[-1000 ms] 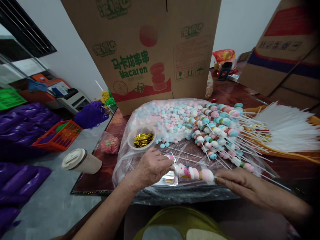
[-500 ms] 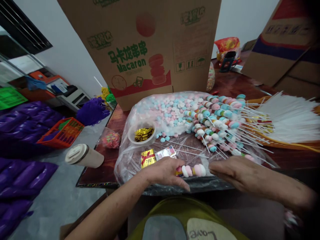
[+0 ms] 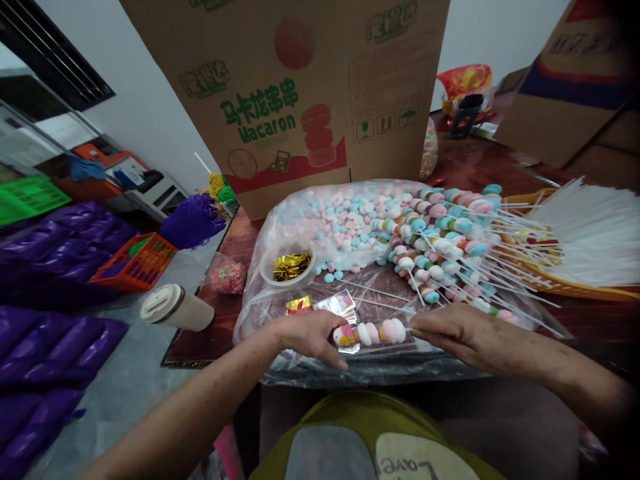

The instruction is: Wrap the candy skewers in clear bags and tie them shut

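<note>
A marshmallow skewer (image 3: 369, 333) with pink and white pieces and yellow bits between them lies level near the table's front edge. Its stick end at the right is pinched in my right hand (image 3: 463, 337). At the other end is my left hand (image 3: 307, 337), thumb and fingers apart around the tip; whether it touches the candy I cannot tell. Partly covered by that hand are a gold and red packet (image 3: 299, 305) and a silvery printed bag (image 3: 336, 304). Behind my right hand, finished-looking marshmallow skewers (image 3: 445, 250) are heaped with sticks pointing right.
Loose pastel marshmallows (image 3: 350, 217) fill a clear plastic bag behind. A bowl (image 3: 265, 270) holds gold twist ties. White sticks (image 3: 595, 230) lie in an orange basket (image 3: 580, 288) at right. A lidded cup (image 3: 193, 313) stands left; a big carton (image 3: 320, 60) rises at the back.
My left hand has drawn back leftward, showing the skewer's pink and yellow end. My right hand has moved slightly left and now pinches the stick. The view has shifted a little.
</note>
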Available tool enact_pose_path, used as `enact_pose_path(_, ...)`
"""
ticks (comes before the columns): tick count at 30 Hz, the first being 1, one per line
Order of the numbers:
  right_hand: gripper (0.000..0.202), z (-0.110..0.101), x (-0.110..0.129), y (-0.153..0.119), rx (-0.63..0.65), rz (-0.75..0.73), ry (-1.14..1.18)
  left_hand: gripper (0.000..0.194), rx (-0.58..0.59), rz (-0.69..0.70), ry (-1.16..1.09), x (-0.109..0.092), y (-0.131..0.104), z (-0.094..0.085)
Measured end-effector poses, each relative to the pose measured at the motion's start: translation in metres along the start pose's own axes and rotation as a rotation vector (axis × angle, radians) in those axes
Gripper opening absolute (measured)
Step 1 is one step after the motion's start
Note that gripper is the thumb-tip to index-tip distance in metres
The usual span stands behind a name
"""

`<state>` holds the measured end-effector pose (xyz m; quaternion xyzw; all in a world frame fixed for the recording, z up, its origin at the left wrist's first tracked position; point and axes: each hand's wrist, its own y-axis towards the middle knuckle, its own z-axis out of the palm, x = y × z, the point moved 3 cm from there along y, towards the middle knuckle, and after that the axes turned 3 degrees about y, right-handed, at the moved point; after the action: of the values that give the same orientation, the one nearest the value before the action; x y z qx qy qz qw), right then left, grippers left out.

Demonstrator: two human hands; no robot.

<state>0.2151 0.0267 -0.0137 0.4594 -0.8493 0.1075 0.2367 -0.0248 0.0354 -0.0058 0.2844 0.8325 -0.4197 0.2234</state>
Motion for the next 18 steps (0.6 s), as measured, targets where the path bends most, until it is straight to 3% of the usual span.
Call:
enact_pose_path(2, 0.022, -0.010, 0.009, 0.002, -0.057, -0.065, -0.229, 0.029, 0.096, 0.009, -0.138, -0.001, 0.003, 0.005)
enact_pose_path(5, 0.029, -0.028, 0.027, 0.005, -0.187, -0.218, -0.604, 0.043, 0.243, 0.030, -0.286, -0.008, 0.009, 0.014)
enact_pose_path(9, 0.030, -0.029, 0.032, 0.007, -0.199, -0.295, -0.692, 0.047, 0.315, 0.001, -0.315, -0.013, 0.011, 0.017)
enact_pose_path(12, 0.028, -0.004, 0.018, 0.004, -0.076, -0.178, -0.509, 0.044, 0.203, -0.043, -0.222, -0.012, 0.010, 0.012)
enact_pose_path(16, 0.028, 0.026, 0.009, -0.002, 0.017, -0.031, -0.246, 0.030, -0.096, -0.084, 0.163, -0.014, 0.012, 0.005)
enact_pose_path(18, 0.027, 0.032, 0.012, 0.002, 0.024, 0.008, -0.184, 0.027, -0.175, -0.094, 0.318, -0.020, 0.016, 0.009)
